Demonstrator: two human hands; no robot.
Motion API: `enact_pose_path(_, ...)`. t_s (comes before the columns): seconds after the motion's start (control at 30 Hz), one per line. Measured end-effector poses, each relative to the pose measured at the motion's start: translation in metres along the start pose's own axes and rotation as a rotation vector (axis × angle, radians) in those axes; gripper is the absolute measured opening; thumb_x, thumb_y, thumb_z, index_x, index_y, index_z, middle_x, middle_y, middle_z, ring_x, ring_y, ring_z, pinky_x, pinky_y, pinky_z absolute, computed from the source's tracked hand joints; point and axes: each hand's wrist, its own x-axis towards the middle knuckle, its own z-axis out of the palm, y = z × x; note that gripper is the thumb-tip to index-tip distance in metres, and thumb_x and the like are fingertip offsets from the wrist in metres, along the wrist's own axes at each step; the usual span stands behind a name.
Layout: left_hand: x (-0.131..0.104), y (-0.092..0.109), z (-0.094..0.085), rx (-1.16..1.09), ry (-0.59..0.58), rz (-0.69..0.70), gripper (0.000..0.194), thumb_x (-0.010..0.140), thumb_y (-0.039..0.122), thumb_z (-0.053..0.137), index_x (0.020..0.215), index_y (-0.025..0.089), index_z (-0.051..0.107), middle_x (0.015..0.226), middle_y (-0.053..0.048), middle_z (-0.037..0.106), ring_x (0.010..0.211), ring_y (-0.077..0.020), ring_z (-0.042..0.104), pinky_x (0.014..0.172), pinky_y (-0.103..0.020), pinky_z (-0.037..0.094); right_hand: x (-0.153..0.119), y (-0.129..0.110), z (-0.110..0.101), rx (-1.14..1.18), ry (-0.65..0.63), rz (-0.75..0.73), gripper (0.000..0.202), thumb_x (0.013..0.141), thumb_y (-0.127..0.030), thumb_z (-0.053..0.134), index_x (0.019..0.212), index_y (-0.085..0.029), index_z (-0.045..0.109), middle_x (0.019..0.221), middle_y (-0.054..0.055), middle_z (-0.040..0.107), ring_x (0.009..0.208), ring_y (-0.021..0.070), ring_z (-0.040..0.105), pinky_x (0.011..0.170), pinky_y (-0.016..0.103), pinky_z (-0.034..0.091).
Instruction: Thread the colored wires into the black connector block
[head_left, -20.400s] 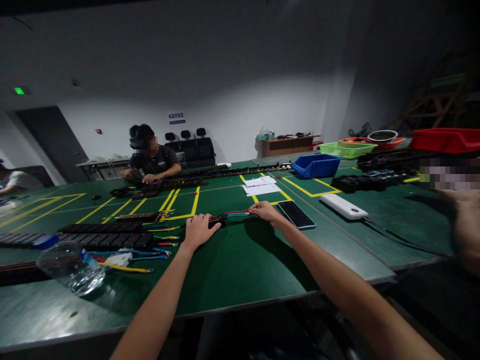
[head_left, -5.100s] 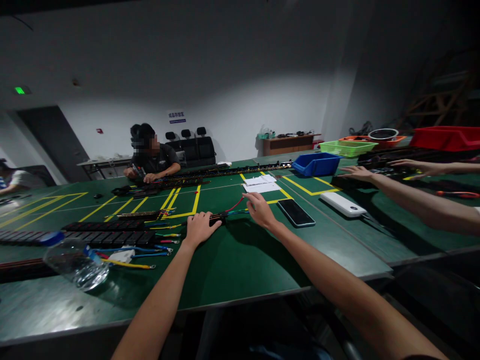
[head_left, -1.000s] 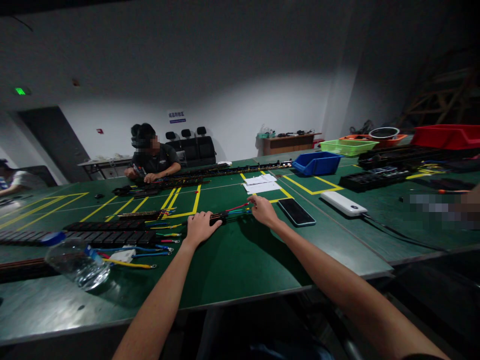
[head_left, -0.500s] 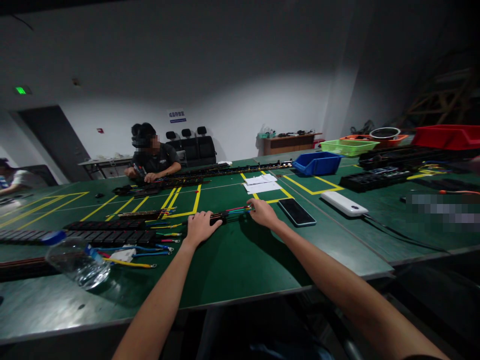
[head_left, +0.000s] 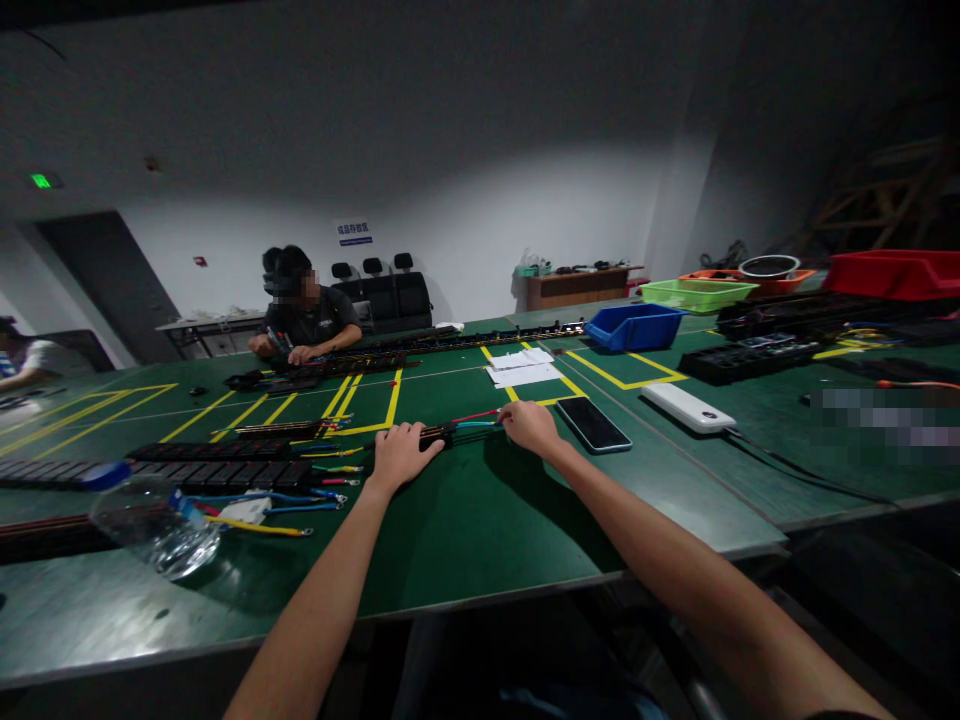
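1. Black strip [head_left: 435, 437]: on green table [head_left: 480, 540], mid-span; red wire [head_left: 478, 415] and blue-green wire [head_left: 477, 425] run rightward from it.
2. Tabletop extends from strip to near edge; phone [head_left: 594, 425] just right of right hand [head_left: 529, 428].
3. Left hand [head_left: 401, 455]: palm down over strip, fingers close, thumb out. Right: fingertips pinching red wire's end.
4. Blue bin [head_left: 634, 330], contents hidden; plastic bottle [head_left: 157, 530], left, holds clear liquid.
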Motion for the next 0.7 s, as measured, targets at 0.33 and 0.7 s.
enact_pose_path(0.33, -0.0002, 0.0002, -0.0002, -0.009, -0.012, 0.001, 0.064, 0.096, 0.071, 0.034, 0.123, 0.022, 0.064, 0.122, -0.013, 0.069, 0.112, -0.0308, 0.061, 0.097, -0.046, 0.042, 0.0034, 0.0042, 0.0066, 0.073, -0.045, 0.016, 0.025, 0.093, -0.022, 0.055, 0.102, -0.021, 0.078, 0.099, 0.01, 0.078, 0.088, 0.0235, 0.071, 0.071, 0.028, 0.046)
enact_pose_path(0.7, 0.0004, -0.0007, 0.0019, -0.003, 0.011, 0.005, 0.065, 0.096, 0.071, 0.034, 0.122, 0.021, 0.065, 0.12, -0.013, 0.07, 0.112, -0.0318, 0.062, 0.096, -0.047, 0.042, 0.0042, 0.0002, 0.0044, 0.308, 0.301, -0.219, 0.031, 0.087, -0.007, 0.053, 0.107, -0.017, 0.074, 0.109, 0.009, 0.072, 0.1, 0.0196, 0.064, 0.089, 0.029, 0.048)
